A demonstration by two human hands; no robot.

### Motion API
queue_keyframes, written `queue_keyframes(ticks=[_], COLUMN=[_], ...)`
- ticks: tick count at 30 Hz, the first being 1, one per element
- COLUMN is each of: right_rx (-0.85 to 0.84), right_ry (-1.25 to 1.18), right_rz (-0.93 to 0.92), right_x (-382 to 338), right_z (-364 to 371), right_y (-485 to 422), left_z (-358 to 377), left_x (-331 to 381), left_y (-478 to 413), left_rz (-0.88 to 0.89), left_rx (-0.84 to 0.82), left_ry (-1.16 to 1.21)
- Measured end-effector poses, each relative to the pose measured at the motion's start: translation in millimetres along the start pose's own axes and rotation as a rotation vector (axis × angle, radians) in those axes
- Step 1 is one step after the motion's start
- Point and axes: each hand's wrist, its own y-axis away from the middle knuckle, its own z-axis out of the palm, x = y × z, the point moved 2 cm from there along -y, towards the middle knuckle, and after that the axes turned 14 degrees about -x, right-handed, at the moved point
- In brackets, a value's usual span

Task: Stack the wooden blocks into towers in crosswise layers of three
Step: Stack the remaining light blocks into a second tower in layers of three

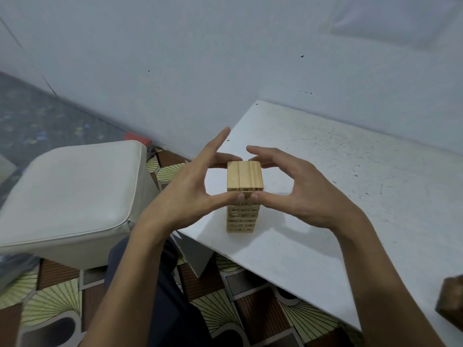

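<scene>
While the tower (245, 179) stands upright on the white table (338, 171), near the table's left front edge, both hands close around its top. The left hand (185, 189) comes in from the left and the right hand (305, 191) from the right, each curved into a C. The two thumbs (235, 196) lie side by side, tips almost touching, pressed against the near face just below the top layer. The curled fingers (265, 164) of both hands reach round behind the far upper edge, so each hand pinches the tower front to back. Only the left forefinger (218, 141) sticks out straight, pointing up and away, clear of the wood.

The top layer shows three pale blocks set flush side by side, their long sides running away from the camera and their ends facing it. Below the thumbs several more layers show, with dark marks on the near face too small to read. The stack looks square and straight.

To the left of the table stands a white padded stool (75, 191). A patterned floor (50, 304) shows beneath it, with a dark trouser leg (160, 296) between the forearms. A blurred brown thing (451, 301) sits at the right edge, and I cannot tell what it is. A pale wall (225, 58) rises behind the table.
</scene>
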Motion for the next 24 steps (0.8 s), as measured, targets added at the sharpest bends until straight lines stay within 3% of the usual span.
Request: queue_keyframes(ticks=[6,10,15,24], right_rx=[0.077,0.347,0.433,0.442], right_ry=[-0.108,-0.528,-0.684,-0.68], right_rz=[0.004,-0.031,-0.041,-0.091], right_x=[5.4,2.1,-1.7,-12.4], right_z=[9.2,39.4,74.0,83.1], right_y=[2.1,5.1,-0.7,-5.6], left_z=[4.3,32.4,71.7,83.3], left_x=[-2.2,-0.7,7.6,15.6], left_y=[1.7,1.6,-2.3,-4.4], left_rz=[0.037,0.023,-0.037,-0.054], left_rx=[-0.001,0.27,0.411,0.46], left_ry=[0.093,0.483,0.688,0.594])
